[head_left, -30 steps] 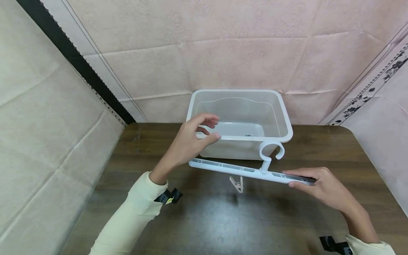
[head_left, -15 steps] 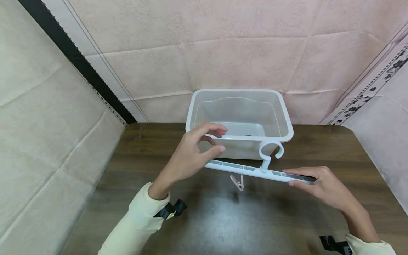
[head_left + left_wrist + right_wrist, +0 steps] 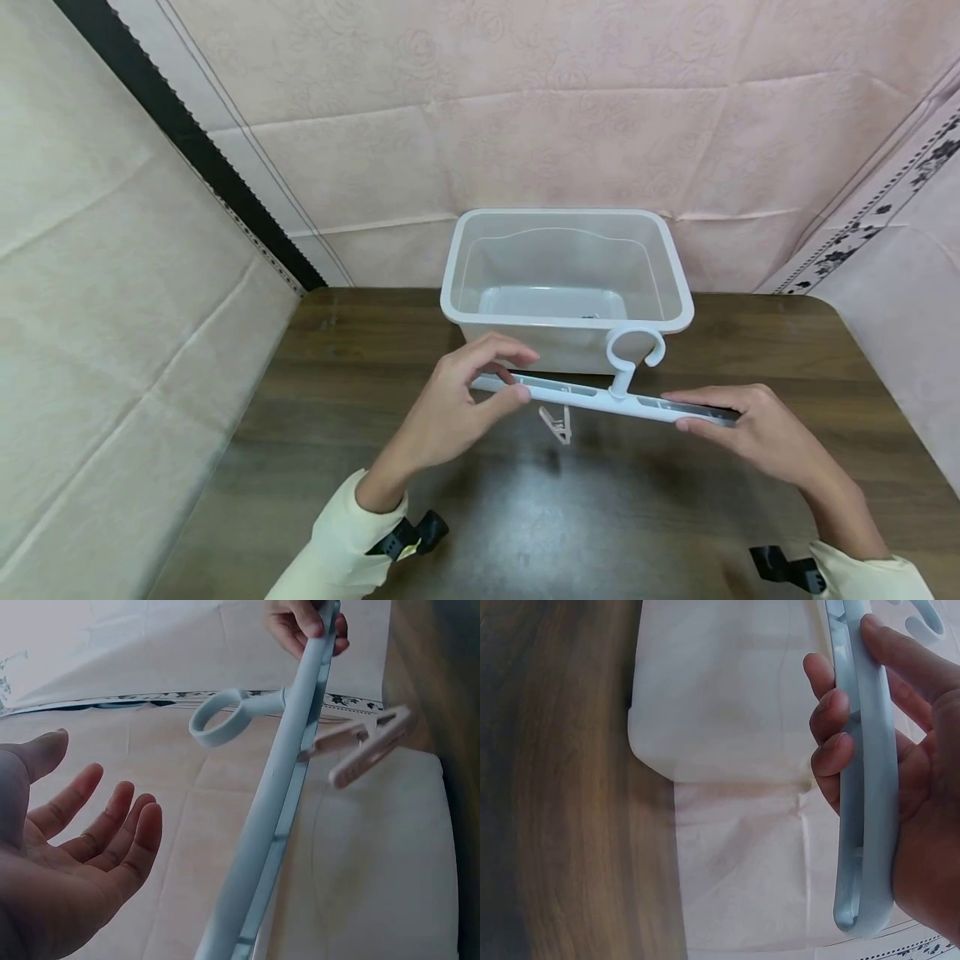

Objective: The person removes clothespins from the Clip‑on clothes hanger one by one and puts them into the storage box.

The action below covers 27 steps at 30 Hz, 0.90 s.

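A pale blue plastic hanger (image 3: 600,401) is held level above the table, its curled hook (image 3: 613,342) pointing up. My right hand (image 3: 757,433) grips its right end, thumb on one side and curled fingers on the other, as the right wrist view shows on the hanger (image 3: 879,780). One pinkish clothespin (image 3: 558,427) hangs from the underside of the bar; it appears larger as a clothespin (image 3: 371,750) in the left wrist view. By the left end of the bar is my left hand (image 3: 457,408), its fingers spread and apart from the hanger in the left wrist view.
A whitish plastic bin (image 3: 570,321) stands at the back of the brown wooden table (image 3: 345,367), just behind the hanger. Something small and dark lies on its floor. Patterned cloth (image 3: 570,142) hangs behind, with more cloth at both sides.
My left hand has moved right and toward me, from over the bin's front rim to the hanger's left end. The right hand keeps its grip; the hanger has shifted only slightly.
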### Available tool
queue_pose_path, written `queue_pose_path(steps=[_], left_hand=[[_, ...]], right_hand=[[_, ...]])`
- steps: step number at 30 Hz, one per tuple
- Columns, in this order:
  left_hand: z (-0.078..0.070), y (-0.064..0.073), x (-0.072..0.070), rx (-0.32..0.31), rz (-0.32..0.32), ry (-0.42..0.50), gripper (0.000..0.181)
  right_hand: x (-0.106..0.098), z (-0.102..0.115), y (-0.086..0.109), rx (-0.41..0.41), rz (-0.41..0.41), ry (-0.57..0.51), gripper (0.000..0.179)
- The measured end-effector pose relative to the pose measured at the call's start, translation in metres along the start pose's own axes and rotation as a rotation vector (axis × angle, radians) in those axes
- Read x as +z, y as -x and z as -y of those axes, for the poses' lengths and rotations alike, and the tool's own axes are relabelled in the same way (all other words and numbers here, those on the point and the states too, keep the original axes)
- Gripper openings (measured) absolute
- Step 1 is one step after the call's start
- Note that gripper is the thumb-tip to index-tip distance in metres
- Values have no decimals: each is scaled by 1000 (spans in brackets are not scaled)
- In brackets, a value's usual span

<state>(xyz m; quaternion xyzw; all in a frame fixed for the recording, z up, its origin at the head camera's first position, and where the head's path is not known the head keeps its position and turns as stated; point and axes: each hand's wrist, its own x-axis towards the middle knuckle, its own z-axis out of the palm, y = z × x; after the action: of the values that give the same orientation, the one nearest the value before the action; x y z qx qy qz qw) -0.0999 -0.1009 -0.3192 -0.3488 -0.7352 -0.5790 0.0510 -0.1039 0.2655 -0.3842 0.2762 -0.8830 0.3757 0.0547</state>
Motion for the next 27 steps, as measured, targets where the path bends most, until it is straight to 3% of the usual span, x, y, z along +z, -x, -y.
queue_pose_path(steps=[5,12,18,27], left_hand=[[2,7,7,37,24,45,28],[16,24,9,75,124,11,23],[26,37,8,24,235,11,22],[42,49,13,-63,259,24,23]], right_hand=[[-1,1,0,10,-11,-1,35],[0,2,2,15,-22,-12,36],[-1,2,3,6,-32,-6,36],[-3,3,3,-21,-31,1,38]])
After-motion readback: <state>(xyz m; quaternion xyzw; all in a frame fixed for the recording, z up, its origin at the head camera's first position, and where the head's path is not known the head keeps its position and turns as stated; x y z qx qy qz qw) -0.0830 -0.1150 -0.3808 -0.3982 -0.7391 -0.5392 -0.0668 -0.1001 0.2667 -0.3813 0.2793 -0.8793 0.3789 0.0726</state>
